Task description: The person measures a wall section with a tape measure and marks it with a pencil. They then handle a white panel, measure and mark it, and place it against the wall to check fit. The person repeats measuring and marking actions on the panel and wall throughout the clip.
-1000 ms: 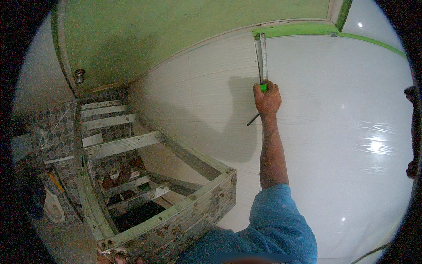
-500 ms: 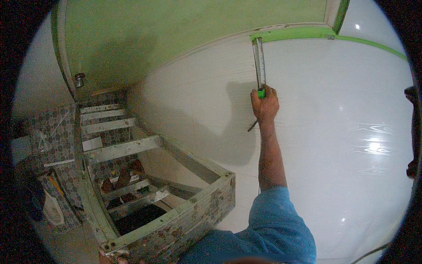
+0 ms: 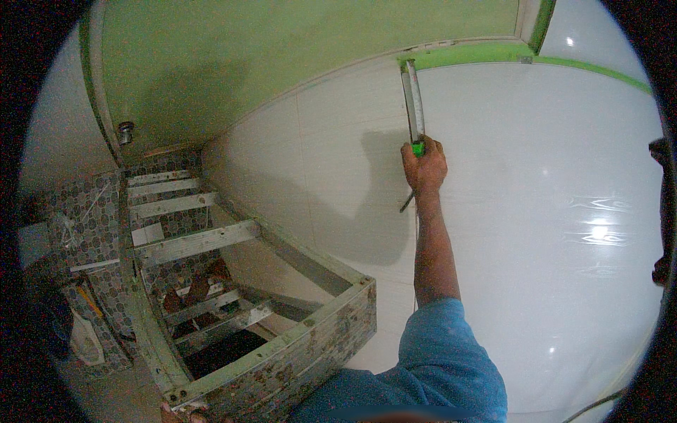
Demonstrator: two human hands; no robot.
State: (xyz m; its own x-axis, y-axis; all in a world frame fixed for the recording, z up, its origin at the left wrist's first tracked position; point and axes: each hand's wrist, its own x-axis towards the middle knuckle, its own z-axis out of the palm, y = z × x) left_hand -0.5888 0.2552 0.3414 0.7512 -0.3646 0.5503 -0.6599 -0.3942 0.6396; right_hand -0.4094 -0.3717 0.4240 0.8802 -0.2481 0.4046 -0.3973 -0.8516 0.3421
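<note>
My right hand (image 3: pixel 427 170) is raised against the white wall panel, its fingers closed around a green tape measure (image 3: pixel 418 149). From the case the pale blade (image 3: pixel 416 99) runs up to the bright green strip (image 3: pixel 469 54) along the top of the wall, and its far end meets the strip near the strip's left end. A thin dark cord or strap hangs below that hand. At the lower edge, my left hand (image 3: pixel 185 414) shows only in part, with fingers curled on the near corner of a paint-spattered wooden stepladder (image 3: pixel 303 338).
White panelled wall (image 3: pixel 522 211) fills the right side. Above is a green ceiling panel (image 3: pixel 282 49) with a small metal fitting (image 3: pixel 125 132). Far below the ladder lies a patterned tiled floor (image 3: pixel 102 211) with tools and scraps on it. A dark cable (image 3: pixel 596 405) shows at lower right.
The view has shifted very slightly. My right hand stays in nearly the same place with the tape measure, whose blade still reaches the green strip. My left hand remains at the ladder.
</note>
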